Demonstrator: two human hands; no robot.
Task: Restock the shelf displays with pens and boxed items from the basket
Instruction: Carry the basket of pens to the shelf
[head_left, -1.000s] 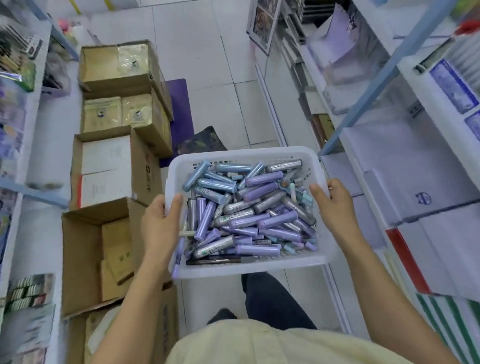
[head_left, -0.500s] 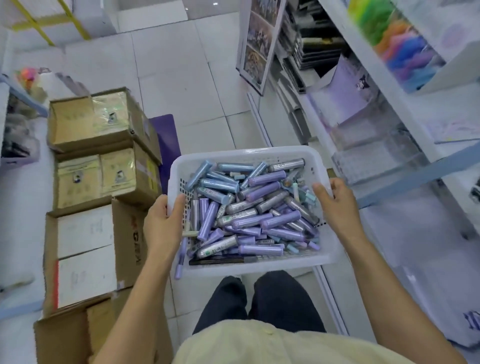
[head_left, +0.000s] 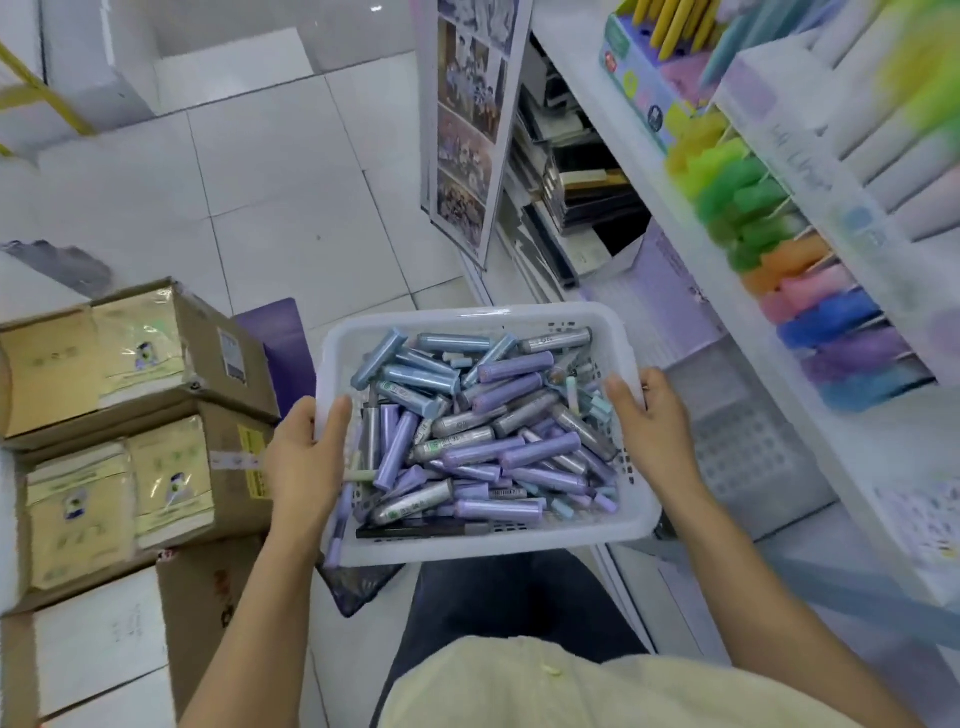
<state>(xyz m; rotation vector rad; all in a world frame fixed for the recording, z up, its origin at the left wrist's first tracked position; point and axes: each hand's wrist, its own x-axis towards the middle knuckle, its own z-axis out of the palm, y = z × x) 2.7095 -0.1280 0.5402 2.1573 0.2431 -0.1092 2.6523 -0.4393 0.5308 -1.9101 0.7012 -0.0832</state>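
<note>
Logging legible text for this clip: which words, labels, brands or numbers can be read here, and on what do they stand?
No text can be read with confidence.
Slanted grey lettering on the white display box: motion-blurred.
Printed labels on the pens in the basket: too small.
Stickers and red print on the cardboard boxes: blurred.

Bright, even indoor light fills the scene, and the shadows are soft and faint. A small glare spot sits on the glossy white floor tiles (head_left: 270, 171) at the top. The white perforated plastic basket (head_left: 493, 540) in the middle is fairly sharp. The colourful fluffy items (head_left: 826, 317) on the white shelf (head_left: 649, 176) at right smear with motion blur. Straight edges bow toward the corners.
</note>
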